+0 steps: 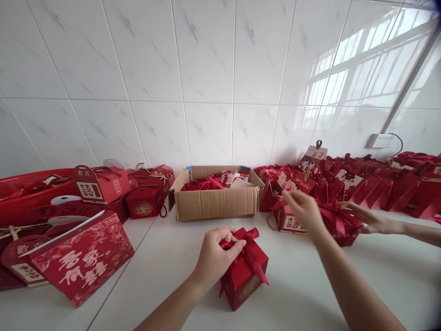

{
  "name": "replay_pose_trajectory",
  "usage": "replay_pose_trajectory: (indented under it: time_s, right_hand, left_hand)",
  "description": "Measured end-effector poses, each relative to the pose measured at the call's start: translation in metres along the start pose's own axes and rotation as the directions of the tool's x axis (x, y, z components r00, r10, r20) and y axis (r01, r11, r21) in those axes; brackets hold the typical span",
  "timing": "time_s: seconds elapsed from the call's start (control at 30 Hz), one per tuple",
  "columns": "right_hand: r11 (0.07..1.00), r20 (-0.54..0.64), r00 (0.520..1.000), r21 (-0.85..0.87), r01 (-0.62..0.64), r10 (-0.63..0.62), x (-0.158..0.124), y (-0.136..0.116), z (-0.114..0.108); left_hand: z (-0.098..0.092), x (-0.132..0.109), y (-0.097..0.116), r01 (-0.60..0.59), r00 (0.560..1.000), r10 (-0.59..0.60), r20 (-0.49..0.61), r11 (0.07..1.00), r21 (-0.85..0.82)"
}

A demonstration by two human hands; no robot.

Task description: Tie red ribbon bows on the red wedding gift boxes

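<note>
My left hand [218,253] is closed at the top of a small red gift box [243,276], with thumb and fingers pinching at the satin ribbon bow [253,250]. The box stands on the white table, its ribbon tails hanging down the sides. Farther forward and to the right, my right hand [305,209] is raised with its fingertips close together. A small printed tag [285,182] shows just beyond those fingertips; whether they touch it, or hold anything, I cannot make out. Below the right hand stands a red box with a white label [292,224].
Another person's hand [375,220] rests against a ribboned red box [341,225] at the right. A cardboard carton [217,204] of red items stands by the tiled wall. Several red gift boxes [375,188] line the right; more, with a red bag [82,262], crowd the left.
</note>
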State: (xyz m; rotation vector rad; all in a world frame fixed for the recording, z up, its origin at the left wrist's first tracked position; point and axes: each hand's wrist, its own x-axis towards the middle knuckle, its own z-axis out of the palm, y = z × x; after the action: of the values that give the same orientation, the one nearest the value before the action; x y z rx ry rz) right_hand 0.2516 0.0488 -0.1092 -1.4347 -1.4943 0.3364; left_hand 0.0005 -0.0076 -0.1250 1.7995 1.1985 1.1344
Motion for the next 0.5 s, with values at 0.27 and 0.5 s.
replay_pose_trajectory:
  time_s: [0.27,0.5]
  right_hand:
    - [0.912,-0.020,0.959,-0.306,-0.274,0.282,0.103,0.067,-0.034]
    - [0.902,0.021,0.949,-0.316,-0.294,0.316,0.127,0.100,-0.048]
  left_hand:
    - [-0.001,0.001,-0.007,0.005,1.000,-0.005,0.011,1.000,-0.029]
    - [-0.002,0.002,-0.009,-0.004,1.000,0.004,0.017,1.000,-0.022]
